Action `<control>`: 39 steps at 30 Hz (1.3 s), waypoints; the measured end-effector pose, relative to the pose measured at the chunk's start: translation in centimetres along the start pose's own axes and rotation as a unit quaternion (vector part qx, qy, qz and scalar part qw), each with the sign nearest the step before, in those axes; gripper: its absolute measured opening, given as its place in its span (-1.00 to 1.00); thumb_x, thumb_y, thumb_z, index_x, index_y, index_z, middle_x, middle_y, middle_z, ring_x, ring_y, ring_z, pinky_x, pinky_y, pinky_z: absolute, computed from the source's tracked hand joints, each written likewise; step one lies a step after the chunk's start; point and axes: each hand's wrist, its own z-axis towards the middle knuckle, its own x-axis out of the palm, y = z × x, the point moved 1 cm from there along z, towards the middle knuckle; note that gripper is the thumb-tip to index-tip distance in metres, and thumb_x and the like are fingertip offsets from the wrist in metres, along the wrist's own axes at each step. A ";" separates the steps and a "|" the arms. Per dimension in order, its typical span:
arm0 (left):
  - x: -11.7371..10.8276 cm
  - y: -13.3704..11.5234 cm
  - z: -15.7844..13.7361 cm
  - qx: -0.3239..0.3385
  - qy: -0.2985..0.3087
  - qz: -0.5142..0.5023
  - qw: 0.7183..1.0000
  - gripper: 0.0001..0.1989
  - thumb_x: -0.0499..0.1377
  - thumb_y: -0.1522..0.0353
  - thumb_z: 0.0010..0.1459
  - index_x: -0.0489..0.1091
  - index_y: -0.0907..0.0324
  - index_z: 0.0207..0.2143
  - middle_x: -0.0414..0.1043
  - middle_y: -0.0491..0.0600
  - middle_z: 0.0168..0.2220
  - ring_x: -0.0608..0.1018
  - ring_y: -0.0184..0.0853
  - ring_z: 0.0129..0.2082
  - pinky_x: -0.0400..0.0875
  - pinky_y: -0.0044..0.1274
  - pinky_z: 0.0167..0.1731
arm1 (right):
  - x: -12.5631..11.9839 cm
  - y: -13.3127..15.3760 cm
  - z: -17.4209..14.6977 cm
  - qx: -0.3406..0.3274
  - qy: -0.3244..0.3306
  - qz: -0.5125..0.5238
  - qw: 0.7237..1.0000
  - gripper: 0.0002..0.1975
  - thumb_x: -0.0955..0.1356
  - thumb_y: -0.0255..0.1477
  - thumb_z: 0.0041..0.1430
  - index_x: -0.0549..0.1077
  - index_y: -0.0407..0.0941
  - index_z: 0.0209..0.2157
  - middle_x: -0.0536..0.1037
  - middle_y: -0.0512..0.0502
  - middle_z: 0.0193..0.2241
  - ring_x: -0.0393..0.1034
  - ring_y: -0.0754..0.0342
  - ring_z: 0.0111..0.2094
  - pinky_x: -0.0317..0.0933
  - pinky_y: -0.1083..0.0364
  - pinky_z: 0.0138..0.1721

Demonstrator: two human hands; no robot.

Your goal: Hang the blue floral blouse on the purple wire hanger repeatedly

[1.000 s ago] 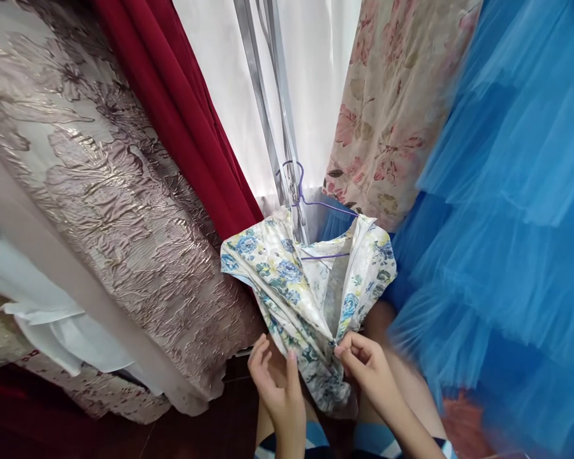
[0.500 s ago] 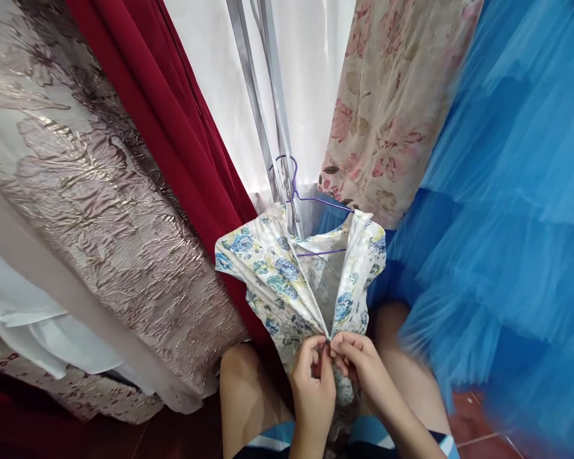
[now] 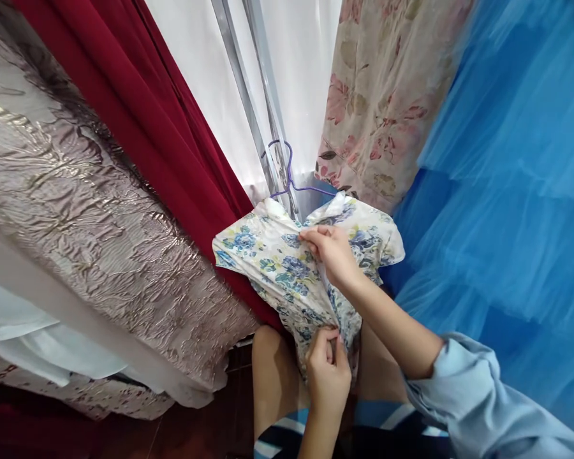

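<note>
A garment (image 3: 272, 261) on a hanger (image 3: 290, 182) hangs before a cloth sheet (image 3: 306, 76), its lower end between the person's knees (image 3: 270, 363). Straps (image 3: 243, 83) run down from above to the hanger. The right hand (image 3: 332, 252) is near the neckline, the left hand (image 3: 328, 366) below it. At left hangs a drape (image 3: 172, 146), with a brocade gown (image 3: 124, 255) farther left; behind the right shoulder, a panel (image 3: 377, 127); at far right, a tulle skirt (image 3: 507, 210).
</note>
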 end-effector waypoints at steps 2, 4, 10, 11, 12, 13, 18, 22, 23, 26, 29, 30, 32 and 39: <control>0.5 0.3 0.1 0.005 0.025 0.028 0.999 -0.83 0.08 0.33 0.29 0.42 0.20 -0.28 0.22 -0.12 -0.56 0.29 -0.41 -0.58 0.22 -0.59 -0.53 | 0.6 0.8 1.3 -0.016 -0.002 -0.011 1.000 -0.82 0.39 -0.38 -0.02 0.41 -0.14 -0.59 0.21 0.14 -0.75 -0.06 0.25 -0.71 -0.22 0.14 -0.63; 0.9 0.8 -0.3 0.006 0.053 0.051 0.997 -0.85 0.06 0.36 0.29 0.40 0.19 -0.30 0.21 -0.12 -0.55 0.27 -0.41 -0.58 0.18 -0.57 -0.53 | 0.8 1.6 2.2 -0.027 -0.012 -0.013 0.999 -0.83 0.38 -0.39 0.00 0.40 -0.15 -0.59 0.20 0.14 -0.75 -0.06 0.26 -0.71 -0.22 0.14 -0.63; 0.2 1.4 0.3 0.013 0.078 0.069 0.994 -0.83 0.08 0.35 0.29 0.45 0.19 -0.29 0.32 -0.06 -0.50 0.34 -0.36 -0.53 0.26 -0.54 -0.47 | 0.1 2.5 2.8 -0.033 0.018 -0.013 0.999 -0.81 0.37 -0.39 0.05 0.39 -0.16 -0.57 0.25 0.12 -0.72 -0.01 0.27 -0.69 -0.19 0.16 -0.62; -0.6 0.7 1.4 0.027 0.067 0.063 0.995 -0.83 0.10 0.34 0.30 0.47 0.19 -0.25 0.39 -0.02 -0.43 0.39 -0.35 -0.48 0.30 -0.53 -0.43 | 0.0 2.4 2.7 -0.046 0.023 -0.015 0.999 -0.81 0.38 -0.39 0.05 0.38 -0.15 -0.56 0.26 0.12 -0.72 0.00 0.27 -0.69 -0.19 0.17 -0.62; -1.5 -0.2 2.9 0.044 0.050 0.049 0.997 -0.82 0.10 0.33 0.30 0.48 0.18 -0.19 0.45 0.02 -0.33 0.43 -0.35 -0.43 0.34 -0.53 -0.38 | -0.1 2.3 2.5 -0.060 0.025 -0.017 0.998 -0.81 0.38 -0.39 0.06 0.37 -0.15 -0.56 0.26 0.13 -0.72 0.01 0.26 -0.68 -0.19 0.17 -0.62; -2.5 -1.5 4.7 0.061 0.029 0.034 0.997 -0.80 0.11 0.32 0.31 0.47 0.18 -0.11 0.48 0.04 -0.25 0.46 -0.34 -0.39 0.37 -0.53 -0.35 | -0.3 2.2 2.2 -0.070 0.028 -0.020 0.997 -0.82 0.37 -0.39 0.07 0.37 -0.14 -0.55 0.25 0.13 -0.72 0.01 0.26 -0.68 -0.20 0.17 -0.62; -7.1 -9.5 15.7 0.183 -0.025 0.028 0.982 -0.59 0.06 0.33 0.37 0.28 0.11 0.24 0.48 -0.05 -0.33 0.50 -0.38 -0.37 0.40 -0.56 -0.35 | -0.3 1.9 1.1 -0.092 0.057 -0.023 0.994 -0.81 0.36 -0.42 0.10 0.32 -0.12 -0.56 0.19 0.15 -0.72 -0.02 0.26 -0.67 -0.21 0.17 -0.61; -8.2 -12.9 21.0 0.274 0.031 0.099 0.956 -0.83 0.15 0.42 0.28 0.50 0.16 -0.12 0.50 -0.10 -0.39 0.49 -0.43 -0.45 0.39 -0.60 -0.40 | -0.5 1.5 1.0 -0.100 0.076 0.000 0.992 -0.76 0.36 -0.41 0.10 0.27 -0.10 -0.58 0.16 0.16 -0.71 -0.06 0.26 -0.66 -0.19 0.18 -0.60; -8.2 -13.1 21.4 0.282 0.034 0.103 0.953 -0.88 0.17 0.44 0.26 0.50 0.17 -0.20 0.49 -0.11 -0.42 0.50 -0.44 -0.45 0.39 -0.61 -0.40 | -0.7 1.3 1.1 -0.095 0.079 0.008 0.992 -0.75 0.36 -0.40 0.10 0.26 -0.10 -0.59 0.15 0.16 -0.72 -0.07 0.26 -0.67 -0.20 0.18 -0.61; -8.0 -13.2 21.2 0.260 0.023 0.063 0.963 -0.96 0.20 0.42 0.25 0.46 0.19 -0.27 0.49 -0.11 -0.46 0.52 -0.43 -0.48 0.41 -0.61 -0.43 | -1.2 0.6 0.9 -0.078 0.089 0.031 0.992 -0.73 0.37 -0.39 0.10 0.24 -0.10 -0.59 0.15 0.17 -0.72 -0.10 0.26 -0.67 -0.21 0.18 -0.61; -7.9 -13.2 20.4 0.210 0.019 -0.008 0.978 -0.92 0.22 0.36 0.24 0.43 0.20 -0.27 0.49 -0.11 -0.47 0.51 -0.44 -0.52 0.43 -0.61 -0.50 | -1.7 -0.3 0.3 -0.070 0.087 0.031 0.993 -0.75 0.37 -0.38 0.11 0.26 -0.10 -0.57 0.16 0.17 -0.70 -0.09 0.26 -0.66 -0.20 0.18 -0.59; -8.0 -13.4 20.3 0.197 0.017 -0.025 0.980 -0.91 0.23 0.35 0.24 0.42 0.20 -0.28 0.48 -0.10 -0.48 0.51 -0.44 -0.53 0.43 -0.61 -0.51 | -1.9 -0.7 0.1 -0.068 0.083 0.025 0.994 -0.76 0.37 -0.38 0.12 0.27 -0.10 -0.56 0.16 0.17 -0.70 -0.09 0.25 -0.66 -0.21 0.18 -0.59; -8.7 -14.0 20.6 0.185 -0.009 -0.057 0.981 -0.92 0.23 0.36 0.23 0.41 0.19 -0.30 0.48 -0.09 -0.47 0.52 -0.44 -0.51 0.44 -0.61 -0.49 | -2.4 -1.8 -0.3 -0.057 0.076 0.004 0.995 -0.75 0.36 -0.37 0.12 0.26 -0.10 -0.55 0.14 0.17 -0.70 -0.10 0.25 -0.66 -0.23 0.17 -0.59; -16.5 -11.4 26.1 0.164 -0.236 -0.146 0.947 -0.89 0.21 0.35 0.21 0.34 0.18 -0.33 0.37 -0.12 -0.44 0.46 -0.47 -0.43 0.43 -0.57 -0.26 | -6.4 -6.3 -1.6 0.009 0.036 -0.076 0.996 -0.72 0.35 -0.35 0.07 0.20 -0.09 -0.60 0.11 0.17 -0.71 -0.12 0.23 -0.64 -0.24 0.17 -0.59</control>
